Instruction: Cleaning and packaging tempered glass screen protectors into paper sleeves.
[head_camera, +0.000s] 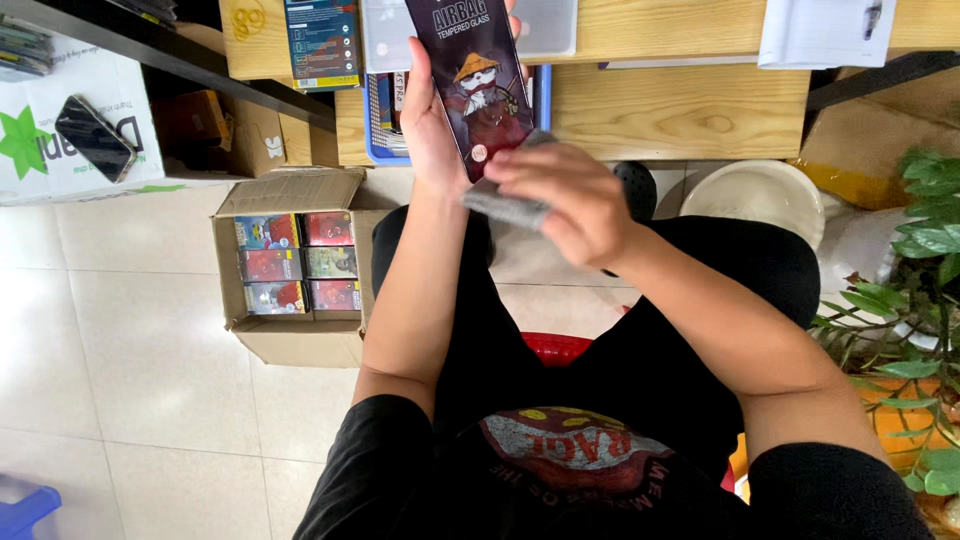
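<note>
My left hand (428, 120) holds up a tall, dark, flat package (478, 70) with a cartoon figure on its front. The package is raised in front of the wooden table edge. My right hand (565, 195) is closed on a small grey cloth (500, 205) and presses it against the lower end of the package. Both forearms reach forward over my lap, which is in black clothes.
An open cardboard box (290, 340) with several small colourful packs stands on the tiled floor at left. A wooden table (700, 105) runs across the top with packs and papers. A dark phone (93, 137) lies on a white box. A white bowl (755, 195) and green plant (925, 290) are at right.
</note>
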